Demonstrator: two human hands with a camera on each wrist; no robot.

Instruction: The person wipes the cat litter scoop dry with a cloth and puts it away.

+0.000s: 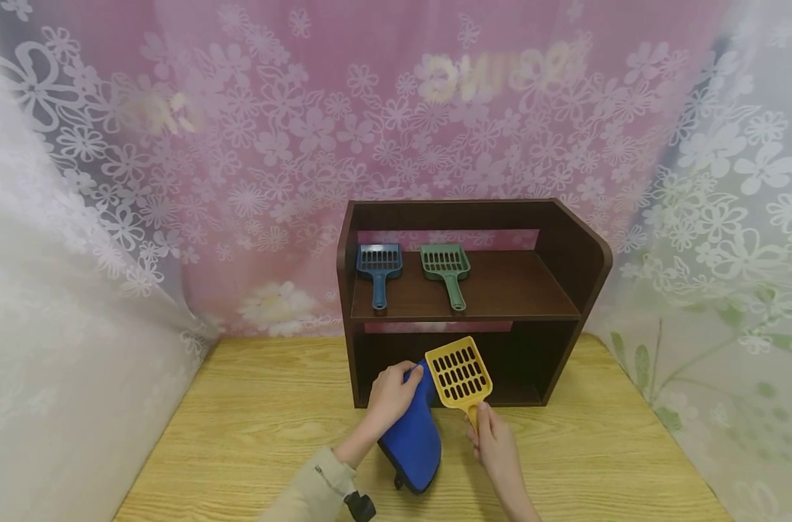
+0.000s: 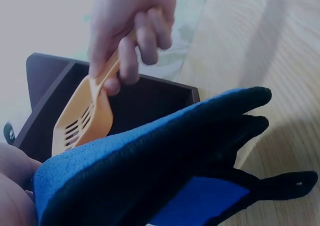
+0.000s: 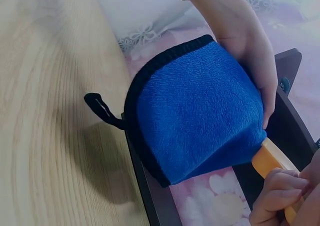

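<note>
My left hand (image 1: pixel 392 395) grips the upper end of a blue cloth mitt (image 1: pixel 414 444), which has black edging and a hanging loop. The mitt droops toward the tabletop. Held by its handle in my right hand (image 1: pixel 498 444) is a yellow litter scoop (image 1: pixel 458 368), its slotted head tilted up. One side of the scoop's head meets the mitt near my left fingertips. In the right wrist view, the mitt (image 3: pixel 200 111) hides most of the scoop (image 3: pixel 272 158). The left wrist view shows fingers curled round the scoop's handle (image 2: pixel 112 66).
A dark brown two-tier shelf (image 1: pixel 464 308) stands behind my hands on the wooden table (image 1: pixel 272 413). On its upper tier lie a blue litter scoop (image 1: pixel 379 279) and a green one (image 1: pixel 452 283). Flowered curtains (image 1: pixel 272 181) enclose the back and both sides.
</note>
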